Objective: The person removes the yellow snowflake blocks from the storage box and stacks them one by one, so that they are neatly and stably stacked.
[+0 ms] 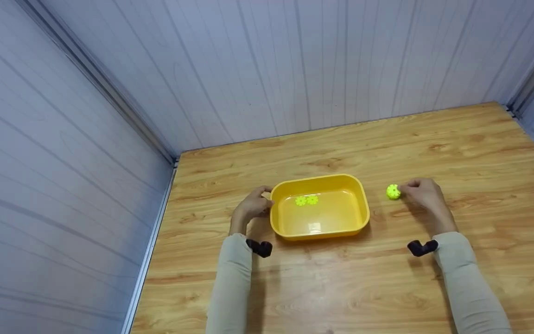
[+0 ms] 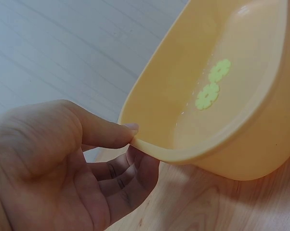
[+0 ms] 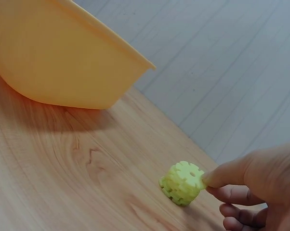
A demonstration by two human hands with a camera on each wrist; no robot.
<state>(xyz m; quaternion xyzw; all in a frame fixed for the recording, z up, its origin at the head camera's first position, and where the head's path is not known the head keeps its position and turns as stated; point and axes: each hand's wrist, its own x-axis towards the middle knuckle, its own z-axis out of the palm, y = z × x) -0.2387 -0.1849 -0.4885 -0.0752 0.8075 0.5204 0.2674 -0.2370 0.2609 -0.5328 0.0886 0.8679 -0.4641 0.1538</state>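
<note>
A yellow plastic basin (image 1: pixel 320 220) stands on the wooden table, with two yellow-green notched plastic discs (image 1: pixel 301 201) side by side on its floor. My left hand (image 1: pixel 252 206) pinches the basin's left rim, thumb on the inner side and fingers curled beneath, as the left wrist view shows. To the right of the basin, a short stack of the same notched discs (image 3: pixel 181 185) stands on the table. My right hand (image 1: pixel 424 192) pinches the edge of a disc at the top of that stack between thumb and forefinger; whether that disc is lifted off the others I cannot tell.
The wooden tabletop (image 1: pixel 313 287) extends around the basin. A pale panelled wall (image 1: pixel 267 69) runs along the back edge, and another panelled wall (image 1: pixel 54 185) borders the left side. Each sleeve carries a small black camera mount (image 1: pixel 422 248) near the wrist.
</note>
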